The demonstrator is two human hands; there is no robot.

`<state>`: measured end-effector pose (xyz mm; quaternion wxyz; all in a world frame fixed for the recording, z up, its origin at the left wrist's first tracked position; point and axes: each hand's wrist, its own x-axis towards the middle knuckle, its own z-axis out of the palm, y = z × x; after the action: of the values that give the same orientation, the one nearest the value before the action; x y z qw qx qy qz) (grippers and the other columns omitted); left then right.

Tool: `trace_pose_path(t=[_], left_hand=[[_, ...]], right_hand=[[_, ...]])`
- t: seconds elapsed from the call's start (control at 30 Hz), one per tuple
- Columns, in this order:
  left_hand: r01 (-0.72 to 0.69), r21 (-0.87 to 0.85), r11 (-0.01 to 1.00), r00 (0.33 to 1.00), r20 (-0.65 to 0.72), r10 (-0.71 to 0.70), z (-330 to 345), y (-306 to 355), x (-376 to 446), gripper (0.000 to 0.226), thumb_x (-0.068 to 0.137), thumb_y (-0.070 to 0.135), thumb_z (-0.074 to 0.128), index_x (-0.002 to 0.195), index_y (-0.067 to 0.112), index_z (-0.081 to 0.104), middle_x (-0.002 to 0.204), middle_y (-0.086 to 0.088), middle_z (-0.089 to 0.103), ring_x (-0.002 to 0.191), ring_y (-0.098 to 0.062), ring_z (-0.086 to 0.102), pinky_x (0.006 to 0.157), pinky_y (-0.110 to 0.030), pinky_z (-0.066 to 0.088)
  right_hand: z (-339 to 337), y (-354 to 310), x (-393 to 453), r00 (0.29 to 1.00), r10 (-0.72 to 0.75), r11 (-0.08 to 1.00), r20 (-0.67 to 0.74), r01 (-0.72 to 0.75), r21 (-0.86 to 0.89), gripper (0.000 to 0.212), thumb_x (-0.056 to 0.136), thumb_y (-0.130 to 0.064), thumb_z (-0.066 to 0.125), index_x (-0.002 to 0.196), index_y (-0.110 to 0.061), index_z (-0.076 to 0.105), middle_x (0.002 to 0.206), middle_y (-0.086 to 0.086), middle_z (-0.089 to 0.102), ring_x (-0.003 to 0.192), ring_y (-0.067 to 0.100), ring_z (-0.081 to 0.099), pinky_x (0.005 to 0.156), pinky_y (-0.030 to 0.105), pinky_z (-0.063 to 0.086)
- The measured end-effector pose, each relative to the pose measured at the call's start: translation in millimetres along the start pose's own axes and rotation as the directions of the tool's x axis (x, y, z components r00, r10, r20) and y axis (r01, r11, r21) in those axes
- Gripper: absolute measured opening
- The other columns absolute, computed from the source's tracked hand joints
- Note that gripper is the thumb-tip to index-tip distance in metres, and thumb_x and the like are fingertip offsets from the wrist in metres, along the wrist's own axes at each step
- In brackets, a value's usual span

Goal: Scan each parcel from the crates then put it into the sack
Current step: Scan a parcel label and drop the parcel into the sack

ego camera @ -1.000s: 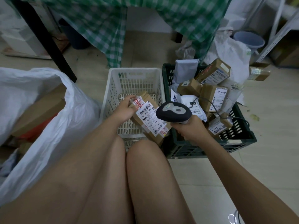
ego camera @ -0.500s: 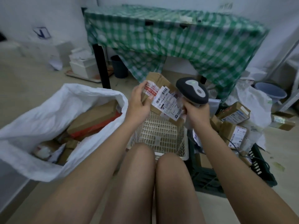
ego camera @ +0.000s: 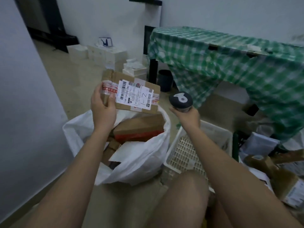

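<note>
Sack (ego camera: pixel 134 162), white, is the biggest thing I see, low at 7 o'clock w/ its mouth open & brown boxes inside. Table w/ green check cloth (ego camera: pixel 230 66) is up at 2 o'clock. White crate (ego camera: pixel 185 155) sits at 5 o'clock, just beside the sack. Parcel (ego camera: pixel 131 92), brown w/ white label face up, is at 11 o'clock, above the sack mouth. Left hand (ego camera: pixel 102 106) grips the parcel's left end, thumb on top. Right hand (ego camera: pixel 187 114) at 1 o'clock is wrapped round the dark scanner (ego camera: pixel 180 99), apart from the parcel.
</note>
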<state>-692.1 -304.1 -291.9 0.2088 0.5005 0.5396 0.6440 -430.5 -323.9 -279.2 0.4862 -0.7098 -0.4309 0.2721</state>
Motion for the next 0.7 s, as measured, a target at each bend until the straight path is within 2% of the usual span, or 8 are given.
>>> trace_pose_path(t=[0.1, 0.23, 0.33, 0.43, 0.47, 0.53, 0.63, 0.7], left_hand=[[0.105, 0.045, 0.994, 0.992, -0.074, -0.101, -21.8, -28.8, 9.3, 0.047, 0.091, 0.030, 0.052, 0.137, 0.037, 0.043, 0.141, 0.005, 0.046, 0.129, -0.016, 0.045, 0.109, -0.046, 0.038], [0.225, 0.127, 0.966, 0.973, -0.073, -0.218, -27.7, -64.1, 6.7, 0.048, 0.092, 0.030, 0.050, 0.138, 0.038, 0.040, 0.141, 0.004, 0.048, 0.128, -0.019, 0.046, 0.108, -0.048, 0.038], [0.352, 0.120, 0.928, 0.932, 0.042, -0.359, -14.1, -86.4, -6.7, 0.060, 0.097, 0.025, 0.046, 0.150, 0.035, 0.019, 0.146, 0.000, 0.043, 0.129, -0.022, 0.046, 0.109, -0.041, 0.036], [0.479, 0.396, 0.783, 0.705, 0.357, -0.612, 1.2, -121.8, -33.0, 0.090, 0.098, 0.016, 0.049, 0.148, 0.032, -0.023, 0.132, -0.004, 0.055, 0.111, -0.026, 0.059, 0.092, -0.035, 0.047], [0.449, 0.487, 0.749, 0.629, 0.423, -0.652, 4.2, -138.6, -41.2, 0.101, 0.094, 0.016, 0.056, 0.145, 0.035, -0.029, 0.127, -0.009, 0.060, 0.103, -0.029, 0.063, 0.089, -0.039, 0.050], [0.314, 0.601, 0.735, 0.604, 0.471, -0.643, 10.8, -159.7, -50.0, 0.107, 0.083, 0.024, 0.067, 0.141, 0.046, -0.020, 0.130, -0.018, 0.055, 0.103, -0.032, 0.061, 0.090, -0.044, 0.052], [0.166, 0.696, 0.699, 0.689, 0.425, -0.587, 27.5, -163.6, -44.6, 0.098, 0.076, 0.040, 0.075, 0.144, 0.031, 0.005, 0.151, -0.023, 0.020, 0.133, -0.038, 0.034, 0.108, -0.047, 0.037], [-0.059, 0.788, 0.613, 0.780, 0.420, -0.464, 39.8, -155.2, -41.8, 0.100, 0.072, 0.055, 0.075, 0.146, 0.024, 0.016, 0.156, -0.018, 0.000, 0.143, -0.037, 0.008, 0.115, -0.048, 0.021]], right_hand=[[29.5, 4.5, 1.5, 0.999, 0.009, 0.998, 0.045, -0.007, -0.058, 0.074, 0.064, -0.051, 0.084, 0.124, -0.014, 0.061, 0.119, 0.004, 0.067, 0.111, 0.023, 0.061, 0.081, 0.029, 0.047], [51.8, 13.8, 8.9, 0.999, -0.018, 0.957, 0.038, 0.029, -0.289, 0.040, 0.079, -0.029, 0.075, 0.114, -0.014, 0.061, 0.110, 0.007, 0.067, 0.103, 0.029, 0.061, 0.074, 0.028, 0.040], [56.7, 20.9, 18.1, 1.000, 0.025, 0.965, -0.007, -0.026, -0.261, 0.029, 0.079, -0.016, 0.066, 0.107, -0.010, 0.060, 0.099, 0.010, 0.067, 0.095, 0.032, 0.063, 0.075, 0.033, 0.048], [54.3, 28.5, 24.1, 0.999, 0.035, 0.977, 0.000, -0.034, -0.210, 0.031, 0.076, -0.015, 0.066, 0.107, -0.010, 0.060, 0.091, 0.006, 0.064, 0.090, 0.028, 0.062, 0.078, 0.036, 0.051], [51.7, 31.2, 25.1, 1.000, 0.028, 0.979, 0.000, -0.028, -0.201, 0.027, 0.077, -0.014, 0.067, 0.102, -0.011, 0.060, 0.089, 0.006, 0.063, 0.087, 0.027, 0.061, 0.077, 0.034, 0.050], [44.5, 35.9, 28.2, 1.000, 0.011, 0.985, -0.009, -0.012, -0.173, 0.017, 0.078, -0.011, 0.066, 0.093, -0.013, 0.058, 0.085, 0.007, 0.062, 0.083, 0.025, 0.058, 0.072, 0.030, 0.044], [31.4, 40.2, 32.9, 0.999, -0.031, 0.982, -0.017, 0.027, -0.185, 0.013, 0.079, -0.010, 0.065, 0.089, -0.011, 0.057, 0.077, 0.007, 0.059, 0.073, 0.022, 0.055, 0.066, 0.028, 0.040], [25.6, 44.4, 34.3, 0.999, -0.046, 0.979, -0.001, 0.045, -0.197, 0.013, 0.079, -0.008, 0.065, 0.089, -0.010, 0.057, 0.075, 0.006, 0.057, 0.069, 0.019, 0.052, 0.063, 0.027, 0.039]])
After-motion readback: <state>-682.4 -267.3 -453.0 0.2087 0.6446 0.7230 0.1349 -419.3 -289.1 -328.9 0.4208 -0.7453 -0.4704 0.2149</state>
